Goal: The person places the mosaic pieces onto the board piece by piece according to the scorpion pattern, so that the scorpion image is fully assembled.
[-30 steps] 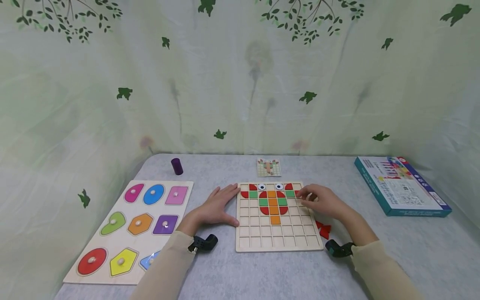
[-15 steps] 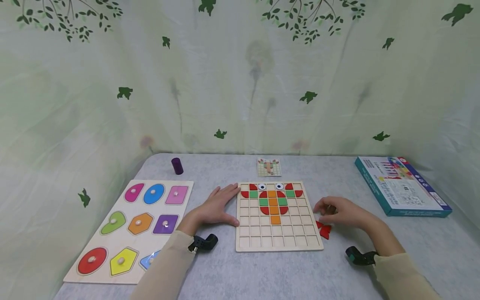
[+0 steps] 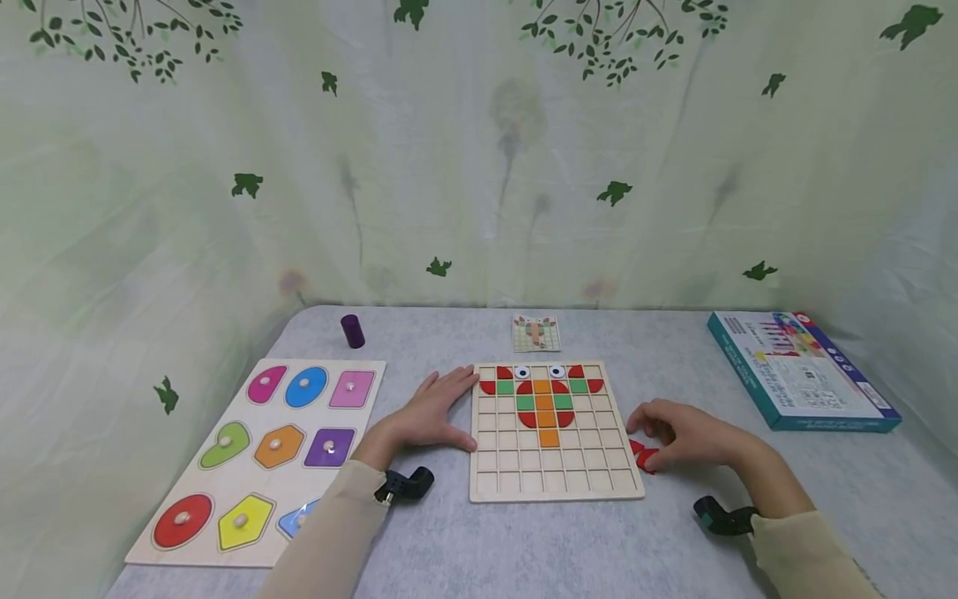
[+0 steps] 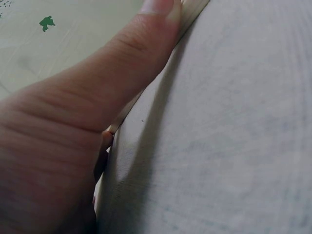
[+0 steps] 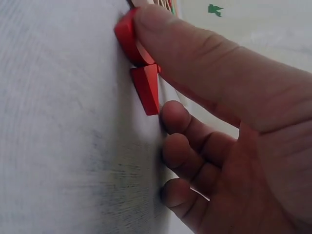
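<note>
A wooden grid board [image 3: 516, 482] lies mid-table, with red, green and orange pieces and two eye pieces set in its upper cells. My left hand [image 3: 427, 416] rests spread at its left edge; in the left wrist view the thumb [image 4: 131, 53] lies along that edge. To the right of the board, my right hand [image 3: 692, 433] is over a few loose red blocks [image 3: 639, 449]. In the right wrist view, its thumb touches a curved red block [image 5: 127, 39], and a wedge-shaped red block [image 5: 146, 90] lies beside it. The index fingertip is hidden there; the head view shows it apart from the thumb.
A knobbed shape puzzle [image 3: 280, 491] lies at the left, partly under the left forearm. Behind it stands a purple cylinder [image 3: 353, 331]. A small pattern card [image 3: 535, 334] lies behind the board, and a flat teal box [image 3: 804, 374] at the back right.
My right hand has left a red piece in the board's right upper cell and moved right and nearer, down to the loose red blocks. My left hand has stayed still.
</note>
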The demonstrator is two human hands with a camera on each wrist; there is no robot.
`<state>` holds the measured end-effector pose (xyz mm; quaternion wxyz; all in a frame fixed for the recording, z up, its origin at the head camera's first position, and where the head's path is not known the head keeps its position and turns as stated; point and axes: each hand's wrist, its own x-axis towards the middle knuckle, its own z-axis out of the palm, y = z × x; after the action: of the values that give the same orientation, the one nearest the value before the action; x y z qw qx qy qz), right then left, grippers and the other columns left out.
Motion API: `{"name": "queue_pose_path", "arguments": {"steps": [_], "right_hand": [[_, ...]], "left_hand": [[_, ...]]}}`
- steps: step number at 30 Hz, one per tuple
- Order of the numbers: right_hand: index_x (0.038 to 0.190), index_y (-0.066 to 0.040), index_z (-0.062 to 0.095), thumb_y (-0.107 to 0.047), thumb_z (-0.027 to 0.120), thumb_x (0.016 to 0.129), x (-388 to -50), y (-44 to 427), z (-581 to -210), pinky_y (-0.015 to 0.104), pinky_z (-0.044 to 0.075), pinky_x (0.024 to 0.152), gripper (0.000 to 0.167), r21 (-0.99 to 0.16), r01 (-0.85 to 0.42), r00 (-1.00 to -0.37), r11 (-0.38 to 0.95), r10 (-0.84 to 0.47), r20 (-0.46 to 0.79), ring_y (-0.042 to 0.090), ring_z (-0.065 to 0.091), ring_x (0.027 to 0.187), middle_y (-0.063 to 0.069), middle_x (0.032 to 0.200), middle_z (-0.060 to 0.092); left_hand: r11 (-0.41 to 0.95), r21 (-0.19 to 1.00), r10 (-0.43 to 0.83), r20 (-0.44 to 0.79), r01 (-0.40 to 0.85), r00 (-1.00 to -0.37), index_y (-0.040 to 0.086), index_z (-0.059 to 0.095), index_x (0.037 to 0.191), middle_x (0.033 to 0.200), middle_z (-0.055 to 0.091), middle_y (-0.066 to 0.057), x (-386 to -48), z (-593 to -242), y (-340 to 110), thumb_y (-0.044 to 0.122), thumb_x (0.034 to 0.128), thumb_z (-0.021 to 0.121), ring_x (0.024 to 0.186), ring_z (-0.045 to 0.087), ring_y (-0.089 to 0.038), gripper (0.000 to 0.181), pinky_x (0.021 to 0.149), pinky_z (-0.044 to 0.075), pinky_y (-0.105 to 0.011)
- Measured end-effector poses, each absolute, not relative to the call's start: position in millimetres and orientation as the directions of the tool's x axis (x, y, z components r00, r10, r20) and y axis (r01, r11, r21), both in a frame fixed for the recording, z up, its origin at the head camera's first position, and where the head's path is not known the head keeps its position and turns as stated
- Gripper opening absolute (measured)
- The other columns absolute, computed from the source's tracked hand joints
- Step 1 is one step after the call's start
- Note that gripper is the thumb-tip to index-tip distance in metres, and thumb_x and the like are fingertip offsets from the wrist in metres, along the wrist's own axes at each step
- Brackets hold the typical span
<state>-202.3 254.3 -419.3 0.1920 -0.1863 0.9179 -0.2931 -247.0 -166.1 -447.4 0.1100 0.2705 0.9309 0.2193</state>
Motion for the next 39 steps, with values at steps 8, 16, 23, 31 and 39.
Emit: {"name": "queue_pose_path", "arguments": {"steps": [8, 16, 23, 31, 39], "right_hand": [[0.106, -0.017, 0.067, -0.022, 0.08, 0.084, -204, 259, -423, 0.024, 0.044, 0.065, 0.026, -0.627, -0.19, -0.897, 0.755, -0.393, -0.201, 0.018, 0.05, 0.085, 0.002, 0.092, 0.057], [0.103, -0.015, 0.069, -0.016, 0.075, 0.088, -207, 264, -426, 0.022, 0.047, 0.066, 0.016, -0.6, -0.217, -0.921, 0.77, -0.365, -0.135, 0.017, 0.052, 0.084, -0.001, 0.093, 0.063], [0.102, -0.015, 0.07, -0.016, 0.075, 0.089, -209, 265, -426, 0.023, 0.047, 0.067, 0.013, -0.578, -0.204, -0.933, 0.79, -0.335, -0.129, 0.016, 0.053, 0.084, 0.0, 0.093, 0.062], [0.097, -0.014, 0.066, -0.019, 0.077, 0.087, -211, 262, -426, 0.026, 0.048, 0.067, 0.015, -0.573, -0.145, -0.939, 0.807, -0.295, -0.177, 0.018, 0.053, 0.083, 0.001, 0.09, 0.061], [0.094, -0.014, 0.064, -0.016, 0.073, 0.091, -212, 258, -423, 0.024, 0.05, 0.066, 0.009, -0.615, -0.162, -0.939, 0.772, -0.312, -0.145, 0.016, 0.056, 0.081, 0.001, 0.086, 0.062]], "left_hand": [[0.741, 0.472, 0.568, -0.062, 0.477, -0.821, 0.01, 0.025, 0.159, 0.169, 0.018, -0.009, -246, -444, -166, 0.056, 0.0743, 0.082, 0.157, 0.014, -0.028, 0.113, 0.128, 0.003, -0.055], [0.743, 0.474, 0.566, -0.068, 0.472, -0.822, 0.01, 0.024, 0.159, 0.169, 0.018, -0.009, -245, -443, -166, 0.056, 0.0745, 0.082, 0.157, 0.014, -0.028, 0.112, 0.128, 0.003, -0.055], [0.747, 0.474, 0.562, -0.075, 0.466, -0.824, 0.01, 0.024, 0.159, 0.169, 0.018, -0.008, -245, -444, -165, 0.056, 0.0745, 0.082, 0.157, 0.014, -0.028, 0.113, 0.128, 0.004, -0.055], [0.746, 0.466, 0.566, -0.068, 0.475, -0.822, 0.011, 0.024, 0.16, 0.169, 0.018, -0.008, -247, -446, -166, 0.058, 0.0742, 0.081, 0.157, 0.014, -0.028, 0.113, 0.128, 0.003, -0.055], [0.746, 0.467, 0.567, -0.07, 0.475, -0.821, 0.011, 0.024, 0.16, 0.169, 0.018, -0.008, -247, -445, -166, 0.058, 0.0744, 0.081, 0.157, 0.014, -0.028, 0.113, 0.128, 0.003, -0.054]]}}
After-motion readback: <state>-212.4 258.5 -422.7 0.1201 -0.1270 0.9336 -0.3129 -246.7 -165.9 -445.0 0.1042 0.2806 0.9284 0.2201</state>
